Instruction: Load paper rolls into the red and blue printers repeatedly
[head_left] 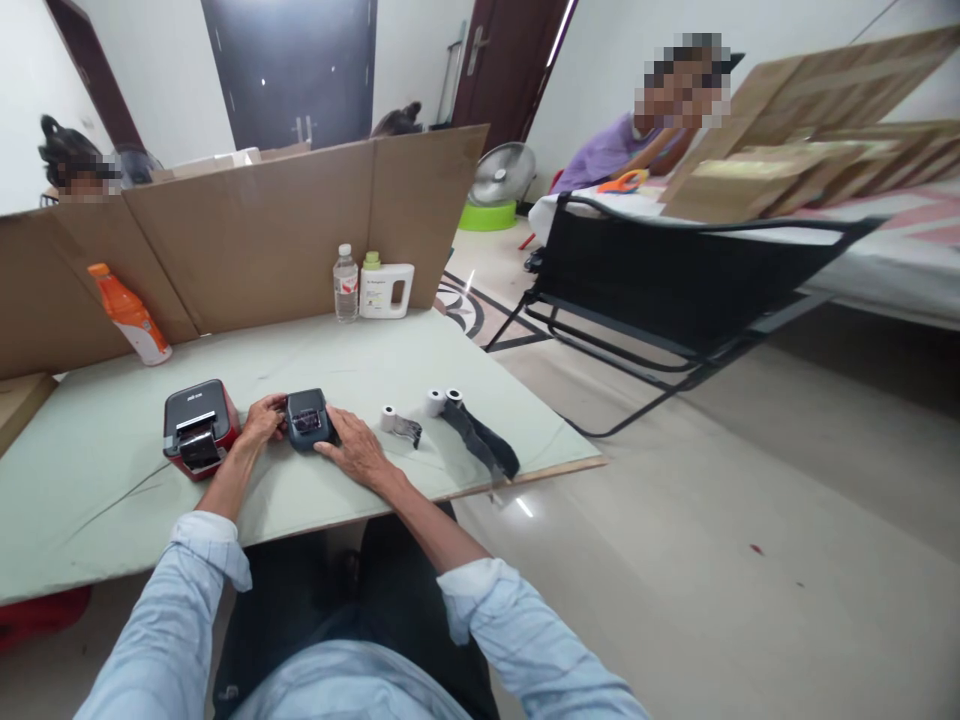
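Note:
A small dark blue-grey label printer [307, 419] rests on the pale green table [90, 480]. My left hand [262, 420] grips its left side with curled fingers. On its right side lies my right hand [358, 448], fingers closed against the printer. Just left of them stands a red and black printer [196, 428]. To the right lie a small paper roll [390, 418] with a loose dark strip and two more rolls [442, 400] with a long dark strip trailing toward the table edge.
A cardboard screen [255, 230] stands along the table's back. An orange bottle [133, 316], a water bottle [346, 284] and a white jug [385, 289] stand near it. A black folding chair [675, 280], a fan [501, 180] and other people are beyond.

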